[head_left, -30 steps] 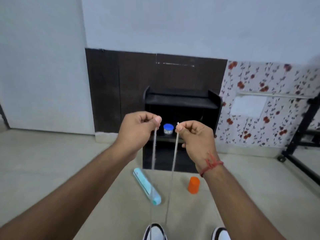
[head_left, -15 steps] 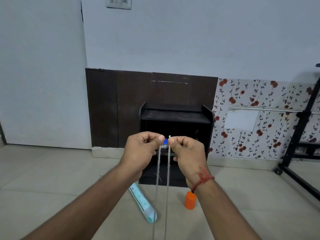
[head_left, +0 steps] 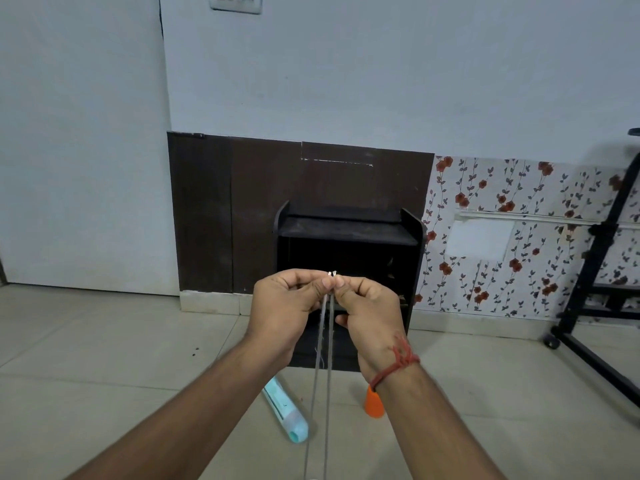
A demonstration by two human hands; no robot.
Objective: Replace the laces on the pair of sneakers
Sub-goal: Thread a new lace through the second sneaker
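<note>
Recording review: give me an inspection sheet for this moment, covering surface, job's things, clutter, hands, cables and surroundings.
Surface: pale tiled floor, a few dark specks at left.
Job's things: grey lace, two strands hanging straight down, tips level and side by side; sneakers not in view.
Clutter: teal tube lying on the floor; orange cap standing upright.
Hands: left hand pinches one lace tip; right hand pinches the other, red thread on its wrist.
Cables: nothing seen.
Surroundings: black shelf unit against a brown wall panel; floral wallpaper; black wheeled stand at right.
</note>
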